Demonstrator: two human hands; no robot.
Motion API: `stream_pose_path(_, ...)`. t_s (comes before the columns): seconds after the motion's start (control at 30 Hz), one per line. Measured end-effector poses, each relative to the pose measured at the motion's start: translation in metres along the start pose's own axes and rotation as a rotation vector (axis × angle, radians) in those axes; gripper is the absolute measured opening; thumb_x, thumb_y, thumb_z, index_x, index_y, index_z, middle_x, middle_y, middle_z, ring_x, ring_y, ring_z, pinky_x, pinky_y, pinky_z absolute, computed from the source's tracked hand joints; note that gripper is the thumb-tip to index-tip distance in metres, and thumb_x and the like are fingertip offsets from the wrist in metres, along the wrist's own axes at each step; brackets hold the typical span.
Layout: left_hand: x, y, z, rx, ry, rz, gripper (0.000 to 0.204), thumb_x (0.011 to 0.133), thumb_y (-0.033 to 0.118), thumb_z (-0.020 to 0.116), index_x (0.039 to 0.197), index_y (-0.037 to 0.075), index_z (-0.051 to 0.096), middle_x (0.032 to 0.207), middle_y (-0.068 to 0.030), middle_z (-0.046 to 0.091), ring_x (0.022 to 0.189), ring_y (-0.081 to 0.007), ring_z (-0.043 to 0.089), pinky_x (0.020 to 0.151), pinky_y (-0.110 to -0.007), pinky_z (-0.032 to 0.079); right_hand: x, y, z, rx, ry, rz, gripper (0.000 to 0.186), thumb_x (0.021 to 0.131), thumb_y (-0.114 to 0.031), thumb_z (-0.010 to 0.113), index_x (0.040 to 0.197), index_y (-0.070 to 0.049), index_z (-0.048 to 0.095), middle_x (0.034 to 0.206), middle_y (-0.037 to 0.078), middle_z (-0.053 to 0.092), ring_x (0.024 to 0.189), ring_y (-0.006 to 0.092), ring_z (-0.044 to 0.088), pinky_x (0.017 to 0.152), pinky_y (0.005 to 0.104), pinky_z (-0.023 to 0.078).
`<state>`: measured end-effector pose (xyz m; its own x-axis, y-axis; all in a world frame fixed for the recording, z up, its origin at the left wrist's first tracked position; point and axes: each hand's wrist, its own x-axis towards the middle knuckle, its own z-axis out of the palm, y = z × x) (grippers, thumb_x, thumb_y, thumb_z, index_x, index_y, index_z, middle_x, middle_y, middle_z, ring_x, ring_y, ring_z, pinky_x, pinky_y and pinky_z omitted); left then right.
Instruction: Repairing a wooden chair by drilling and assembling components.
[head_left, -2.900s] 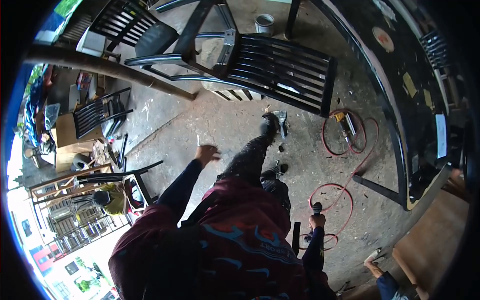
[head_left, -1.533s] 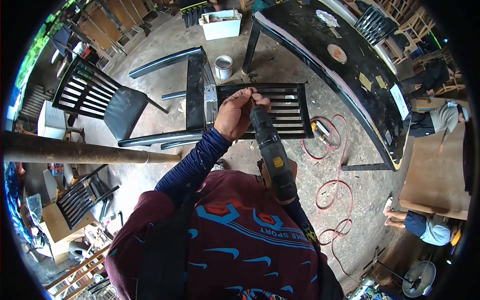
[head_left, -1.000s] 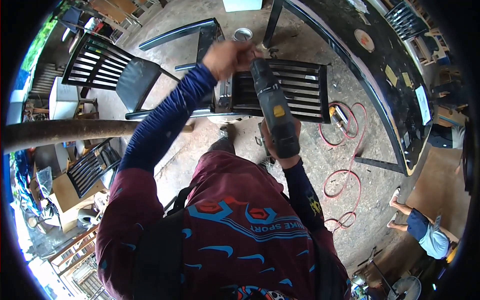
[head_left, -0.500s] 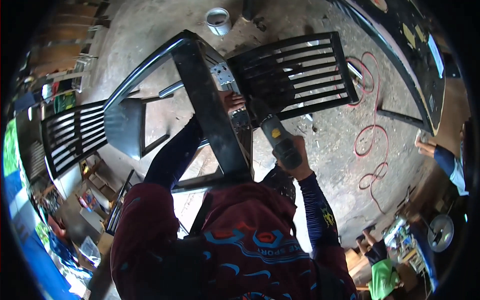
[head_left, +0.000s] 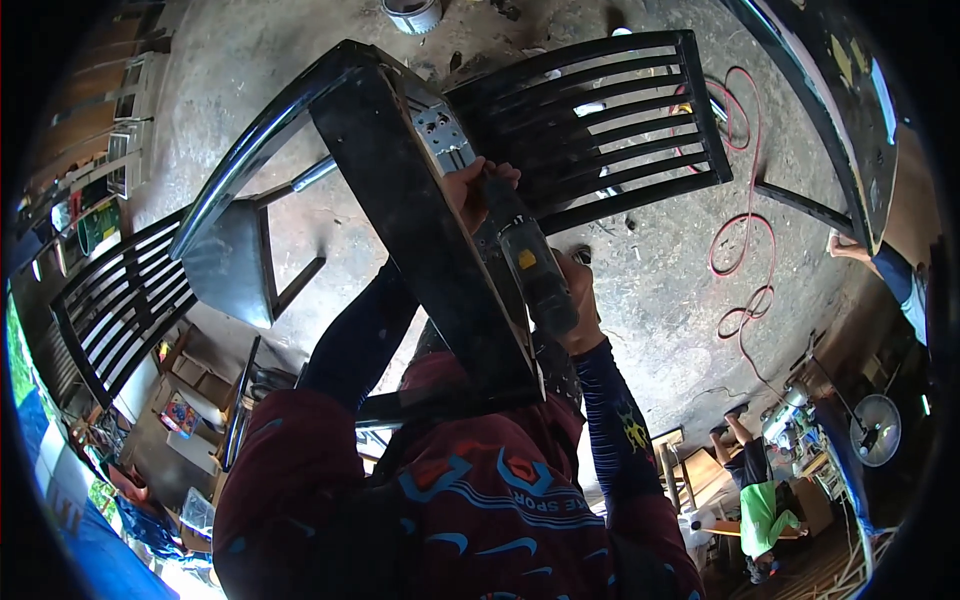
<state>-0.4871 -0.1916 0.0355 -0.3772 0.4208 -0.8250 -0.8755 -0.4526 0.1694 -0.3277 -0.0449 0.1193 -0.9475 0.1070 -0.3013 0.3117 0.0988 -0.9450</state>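
My right hand (head_left: pixel 577 303) is wrapped round the handle of a dark power drill (head_left: pixel 532 262) with a yellow label, its nose pointing up and left. At that nose is my left hand (head_left: pixel 467 195), fingers curled; what they pinch, if anything, is hidden. My left arm passes under a wide black board of a black wooden frame (head_left: pixel 400 195), which leans against my body. Inside the frame, just beyond my left hand, a grey metal plate with holes (head_left: pixel 440 130) shows. The drill's tip and its contact point cannot be made out.
A black slatted chair (head_left: pixel 640 120) lies beyond the drill, and another black chair (head_left: pixel 230 265) stands left. A red hose (head_left: pixel 745 250) loops over the concrete floor at right. A white bucket (head_left: pixel 412 14) is at the top. Another person in green (head_left: pixel 765 520) is at lower right.
My left hand has come up from inside the frame to the drill's nose, its fingers now curled. The drill has shifted slightly left, and the whole view has shifted with my head.
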Motion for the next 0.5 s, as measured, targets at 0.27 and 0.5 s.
stream_pose_path(0.27,0.019,0.007,-0.020,0.108,0.085,-0.040,0.038,0.106,0.024,0.041,0.112,-0.009,0.060,0.109,-0.0200,0.068,0.103,-0.0272,0.064,0.098,-0.037,0.050,0.022,0.004,0.011,-0.186,-0.038,0.012,0.043,0.076,-0.025,0.080,0.108,-0.002,0.065,0.087,0.017,0.072,0.078,0.0305,0.072,0.067,0.0339,0.055)
stream_pose_path(0.5,0.055,0.019,-0.027,0.042,0.086,0.080,0.034,0.103,0.021,0.041,0.106,-0.008,0.059,0.100,-0.0193,0.067,0.086,-0.0276,0.065,0.083,-0.037,0.054,0.063,0.036,0.032,-0.330,-0.029,0.025,0.036,0.076,-0.018,0.079,0.106,-0.003,0.066,0.087,0.016,0.072,0.081,0.0268,0.072,0.070,0.0329,0.053)
